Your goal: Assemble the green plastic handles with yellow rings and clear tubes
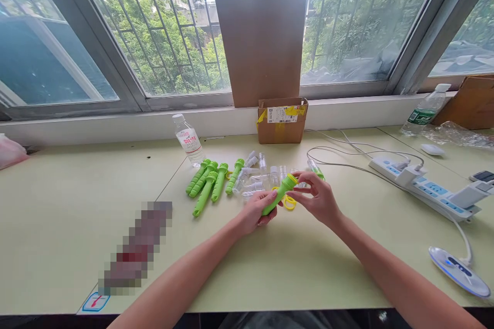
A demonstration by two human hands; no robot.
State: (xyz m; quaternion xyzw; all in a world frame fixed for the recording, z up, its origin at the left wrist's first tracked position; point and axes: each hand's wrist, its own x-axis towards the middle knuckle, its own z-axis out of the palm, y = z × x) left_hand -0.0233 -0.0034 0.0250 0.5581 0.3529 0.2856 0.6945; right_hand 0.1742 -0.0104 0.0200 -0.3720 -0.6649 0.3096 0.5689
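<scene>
My left hand [263, 207] is wrapped round a green tube [278, 196], which is tilted with its top end up to the right. A yellow ring [292, 179] sits at that top end, and the fingertips of my right hand [317, 198] pinch at it. Just below lie loose yellow rings [289, 202]. Behind my hands is a pile of clear plastic tubes [262, 177] with white ends. Several green tubes [206, 193] lie to the left of the pile. Another green piece [317, 170] with a clear part shows behind my right hand.
A water bottle [189, 141] and a small cardboard box [283, 122] stand at the back. On the right are a power strip [428, 187] with cables, a white oval device [458, 271] and another bottle [426, 110]. A blurred patch [137, 249] covers something at left.
</scene>
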